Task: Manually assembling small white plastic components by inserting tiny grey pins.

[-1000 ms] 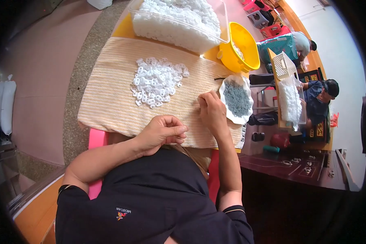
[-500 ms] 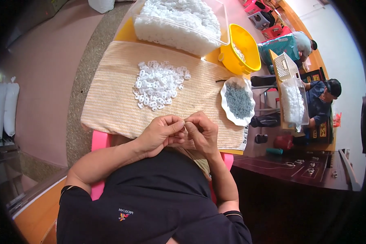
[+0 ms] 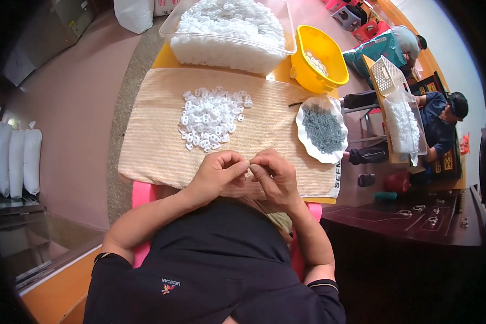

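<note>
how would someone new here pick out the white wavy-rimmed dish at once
Start with the wide peach-striped cloth near the picture's centre. At its right edge, just below the deep yellow plastic tub, sits the white wavy-rimmed dish. Unlike the tub or the loose heap of small white plastic pieces, it is shallow and scalloped, filled with small grey-blue bits.

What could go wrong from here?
Anything pinched by the left hand or right hand is too small to make out, so might slip unnoticed. A careless brush could scatter the loose white pieces on the cloth. A bump might tip the white dish near the cloth's right edge, spilling its grey pieces.
</note>
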Tool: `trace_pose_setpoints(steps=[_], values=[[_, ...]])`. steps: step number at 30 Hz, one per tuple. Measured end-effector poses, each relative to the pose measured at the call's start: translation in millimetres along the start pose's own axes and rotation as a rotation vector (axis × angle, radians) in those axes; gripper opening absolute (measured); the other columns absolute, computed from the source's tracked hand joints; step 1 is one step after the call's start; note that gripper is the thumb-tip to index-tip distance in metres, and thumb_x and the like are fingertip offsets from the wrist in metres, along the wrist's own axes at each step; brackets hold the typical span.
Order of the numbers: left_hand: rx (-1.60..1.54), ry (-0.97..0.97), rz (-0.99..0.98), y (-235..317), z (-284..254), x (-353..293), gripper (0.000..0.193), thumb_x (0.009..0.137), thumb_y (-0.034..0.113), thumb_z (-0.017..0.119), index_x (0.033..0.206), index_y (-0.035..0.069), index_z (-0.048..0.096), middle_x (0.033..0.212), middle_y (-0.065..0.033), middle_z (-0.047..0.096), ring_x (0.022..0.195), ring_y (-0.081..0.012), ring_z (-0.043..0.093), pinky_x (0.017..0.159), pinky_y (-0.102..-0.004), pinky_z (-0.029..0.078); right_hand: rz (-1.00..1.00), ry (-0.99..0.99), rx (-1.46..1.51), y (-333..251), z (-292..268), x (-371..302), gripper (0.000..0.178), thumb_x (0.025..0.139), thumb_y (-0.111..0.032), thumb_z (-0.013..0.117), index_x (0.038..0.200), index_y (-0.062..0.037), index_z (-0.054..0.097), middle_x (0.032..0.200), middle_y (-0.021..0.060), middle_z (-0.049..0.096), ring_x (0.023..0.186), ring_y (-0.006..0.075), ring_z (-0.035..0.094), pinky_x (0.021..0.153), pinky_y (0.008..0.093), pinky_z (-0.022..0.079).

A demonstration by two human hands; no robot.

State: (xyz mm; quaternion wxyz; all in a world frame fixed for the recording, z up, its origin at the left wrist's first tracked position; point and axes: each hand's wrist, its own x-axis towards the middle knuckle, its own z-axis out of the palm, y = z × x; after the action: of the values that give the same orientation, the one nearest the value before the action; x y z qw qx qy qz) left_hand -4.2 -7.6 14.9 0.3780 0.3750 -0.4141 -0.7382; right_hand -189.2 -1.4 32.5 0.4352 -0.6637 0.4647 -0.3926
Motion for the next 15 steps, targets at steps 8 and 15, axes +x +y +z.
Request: trace_pose_setpoints(steps=[8,15], values=[[1.482,0.342,1.005,42.0,-3.3,45.7,0.009,0.072,0.005,0.062,0.08,0.005,0.066,0.094,-0.0079,0.059,0.095,-0.0257,0.055,0.077,-0.0353,0.048,-0.069,0.097,0.04,14.2,-9.6,-3.3,0.003,0.089,0.003,0.058,0.091,0.0037,0.06,0.088,0.0071,0.055,0.068,0.01,0.057,0.059,0.0213,0.05],[1.868,0.189,0.879,42.5,-14.9,83.0,0.007,0.068,0.008,0.061,0.069,0.005,0.067,0.089,-0.0092,0.057,0.094,-0.0265,0.051,0.088,-0.0371,0.043,-0.104,0.115,0.018,22.1,-17.0,-8.7,0.003,0.089,0.003,0.059,0.092,0.0042,0.06,0.089,0.0065,0.054,0.068,0.0097,0.056,0.059,0.0214,0.051]])
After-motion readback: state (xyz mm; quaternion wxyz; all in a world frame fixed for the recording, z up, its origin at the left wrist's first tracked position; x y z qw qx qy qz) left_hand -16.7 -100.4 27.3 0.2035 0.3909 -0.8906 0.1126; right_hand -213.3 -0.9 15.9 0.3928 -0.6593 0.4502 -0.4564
